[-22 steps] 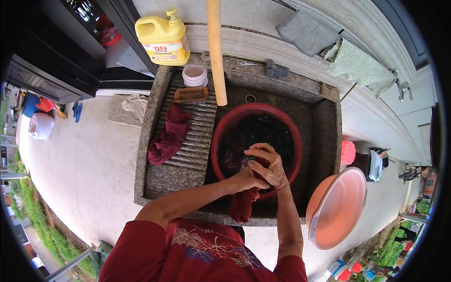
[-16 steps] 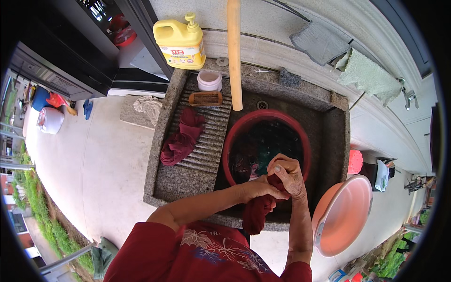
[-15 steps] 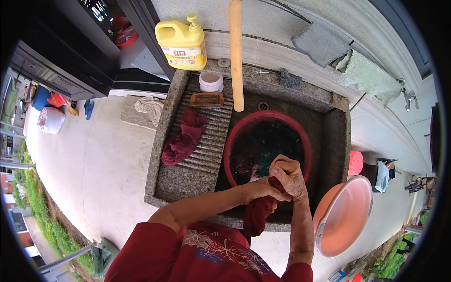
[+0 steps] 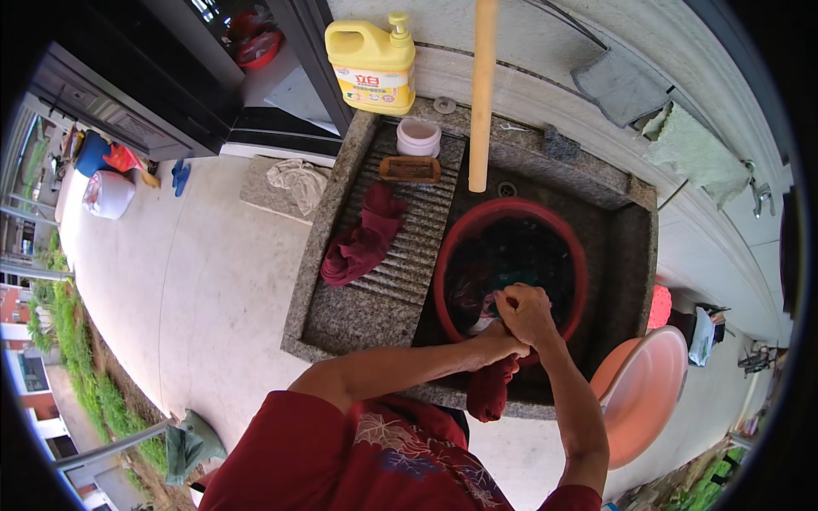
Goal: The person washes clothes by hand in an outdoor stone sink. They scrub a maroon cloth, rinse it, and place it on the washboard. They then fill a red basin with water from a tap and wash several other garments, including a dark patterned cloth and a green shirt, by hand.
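Both of my hands are closed around a dark red cloth (image 4: pixel 489 392), whose bunched end hangs below them at the sink's near edge. My left hand (image 4: pixel 492 347) grips it lower down, and my right hand (image 4: pixel 527 313) is wrapped round it just above, hiding that part. They are over the near rim of a red basin (image 4: pixel 442 277), which holds dark water with soaked fabric partly showing. To the left, a second maroon cloth (image 4: pixel 365 238) lies crumpled on the ribbed stone washboard (image 4: pixel 417 223). Beyond it sit a wooden brush (image 4: pixel 410 169) and a small pale pink tub (image 4: pixel 418 138).
The stone sink (image 4: pixel 305 298) surrounds the basin. A yellow pump jug (image 4: pixel 372 70) stands behind its far left corner. A wooden pole (image 4: pixel 481 102) reaches down behind the basin. An orange tub (image 4: pixel 643 396) leans at the right, and a tap (image 4: pixel 761 198) is on the right wall.
The view has shifted, so the scene sits farther right. My right hand has turned over the cloth, its back now more upward, and both hands still grip it.
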A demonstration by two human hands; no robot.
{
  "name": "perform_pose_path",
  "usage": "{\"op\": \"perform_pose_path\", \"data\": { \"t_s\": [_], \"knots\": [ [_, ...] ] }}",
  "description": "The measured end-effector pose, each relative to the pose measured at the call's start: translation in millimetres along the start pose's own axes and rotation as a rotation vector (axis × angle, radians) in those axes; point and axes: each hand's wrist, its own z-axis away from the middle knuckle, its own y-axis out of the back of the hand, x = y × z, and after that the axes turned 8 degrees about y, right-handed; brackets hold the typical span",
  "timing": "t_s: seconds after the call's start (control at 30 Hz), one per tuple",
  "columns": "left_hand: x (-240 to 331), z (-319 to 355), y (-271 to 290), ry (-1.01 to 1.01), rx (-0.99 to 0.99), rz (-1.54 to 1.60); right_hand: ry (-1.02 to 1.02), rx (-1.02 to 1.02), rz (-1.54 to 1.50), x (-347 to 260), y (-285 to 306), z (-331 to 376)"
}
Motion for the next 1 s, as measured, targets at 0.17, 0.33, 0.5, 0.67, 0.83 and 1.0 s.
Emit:
{"op": "perform_pose_path", "data": {
  "t_s": [0.17,0.33,0.5,0.67,0.83,1.0],
  "knots": [
    [-22,-27,14,-0.115,0.130,-0.025,-0.038,-0.016,0.075,13,-21,-5],
    [-20,-33,11,-0.209,0.242,-0.091,-0.090,0.029,0.188,26,-34,-9],
    [-13,-32,4,-0.251,0.340,-0.249,-0.133,0.169,0.233,36,-43,-3],
    [3,-23,-2,-0.226,0.288,-0.334,-0.292,0.153,0.077,45,-28,0],
    [39,13,22,-0.183,0.386,-0.578,-0.205,0.211,-0.962,36,16,16],
    [58,67,73,-0.155,0.678,-1.146,-0.562,0.466,-0.912,103,7,51]
  ]
}}
